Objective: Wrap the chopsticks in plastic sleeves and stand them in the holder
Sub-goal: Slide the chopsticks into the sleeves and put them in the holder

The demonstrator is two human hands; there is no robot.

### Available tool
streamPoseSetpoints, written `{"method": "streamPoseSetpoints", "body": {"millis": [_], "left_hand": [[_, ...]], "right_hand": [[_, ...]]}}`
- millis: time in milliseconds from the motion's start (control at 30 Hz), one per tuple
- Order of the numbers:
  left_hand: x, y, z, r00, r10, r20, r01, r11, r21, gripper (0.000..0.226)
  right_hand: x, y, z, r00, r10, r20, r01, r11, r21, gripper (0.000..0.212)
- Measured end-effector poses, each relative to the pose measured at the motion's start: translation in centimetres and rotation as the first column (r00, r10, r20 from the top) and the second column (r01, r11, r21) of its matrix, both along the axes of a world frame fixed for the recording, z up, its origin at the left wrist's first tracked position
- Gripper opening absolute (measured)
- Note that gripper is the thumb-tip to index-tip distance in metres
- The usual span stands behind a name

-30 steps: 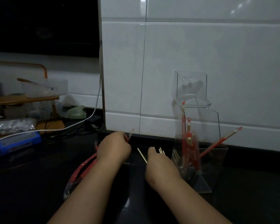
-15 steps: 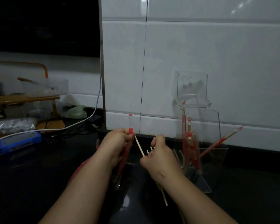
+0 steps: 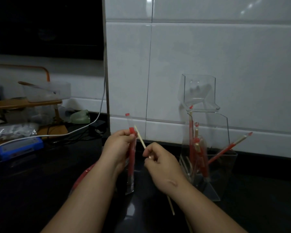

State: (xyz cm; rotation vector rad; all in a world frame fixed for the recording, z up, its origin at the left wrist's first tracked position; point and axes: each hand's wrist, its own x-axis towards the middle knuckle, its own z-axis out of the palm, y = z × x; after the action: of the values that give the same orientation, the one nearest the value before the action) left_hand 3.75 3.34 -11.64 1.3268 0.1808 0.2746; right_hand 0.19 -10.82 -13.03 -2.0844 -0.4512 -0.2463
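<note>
Nearest, two bare forearms reach over the dark table [image 3: 32,195]. From under the right wrist the lower end of a bare chopstick [image 3: 171,206] sticks out toward 5 o'clock. It is thin, pale wood. Its upper part rises toward 11 o'clock from the right hand [image 3: 161,165], whose thumb and curled fingers pinch it.

At 9 o'clock of that hand, the left hand [image 3: 118,148] grasps a plastic sleeve [image 3: 131,167] between thumb and curled fingers. The sleeve hangs nearly upright, clear at its edges, with a red strip down its length and a small red tip on top. Its lower end is close to the table. The chopstick's upper tip lies just beside the sleeve at the left thumb; whether it has entered the sleeve cannot be told.

A heap of red sleeves [image 3: 84,174] lies partly hidden beneath the left forearm.

At 3 o'clock of the right hand stands the clear holder [image 3: 223,126], against the white tiled wall [image 3: 208,56]. Inside it, wrapped chopsticks [image 3: 191,145] in red stand almost upright. One wrapped chopstick [image 3: 228,147] leans out toward 2 o'clock.

Far off at 9 o'clock are a blue device [image 3: 18,147], a white cable [image 3: 84,130] and a clear tub [image 3: 45,93].
</note>
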Motion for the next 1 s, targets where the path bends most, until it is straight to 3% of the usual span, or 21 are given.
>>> {"method": "streamPoseSetpoints", "body": {"millis": [100,167,367,633,833,1000], "left_hand": [[0.2,0.5,-0.1,0.996,0.076,0.035,-0.075,0.996,-0.046,0.022],[0.2,0.6,0.1,0.992,0.093,0.082,-0.082,0.989,-0.122,0.023],[-0.1,0.4,0.4,0.991,0.034,0.128,-0.01,0.983,-0.181,0.024],[-0.6,-0.2,0.9,0.988,-0.054,0.142,0.085,0.972,-0.22,0.014],[-1.0,-0.1,1.4,0.943,0.109,0.315,-0.004,0.949,-0.316,0.012],[-1.2,0.4,1.4,0.912,0.182,0.367,-0.086,0.961,-0.261,0.009]], "right_hand": [[-0.4,0.0,0.6,0.999,-0.023,-0.042,0.031,0.981,0.193,0.028],[-0.7,0.0,0.8,0.999,-0.023,-0.042,0.032,0.973,0.228,0.024],[-0.3,0.2,0.2,0.999,-0.023,-0.023,0.026,0.983,0.179,0.038],[0.1,0.3,-0.4,0.999,-0.052,-0.01,0.053,0.987,0.153,0.028],[0.5,0.1,-0.7,0.994,-0.108,0.02,0.107,0.993,0.04,0.031],[0.0,-0.2,-0.5,0.993,-0.111,0.027,0.113,0.99,-0.082,0.025]]}}
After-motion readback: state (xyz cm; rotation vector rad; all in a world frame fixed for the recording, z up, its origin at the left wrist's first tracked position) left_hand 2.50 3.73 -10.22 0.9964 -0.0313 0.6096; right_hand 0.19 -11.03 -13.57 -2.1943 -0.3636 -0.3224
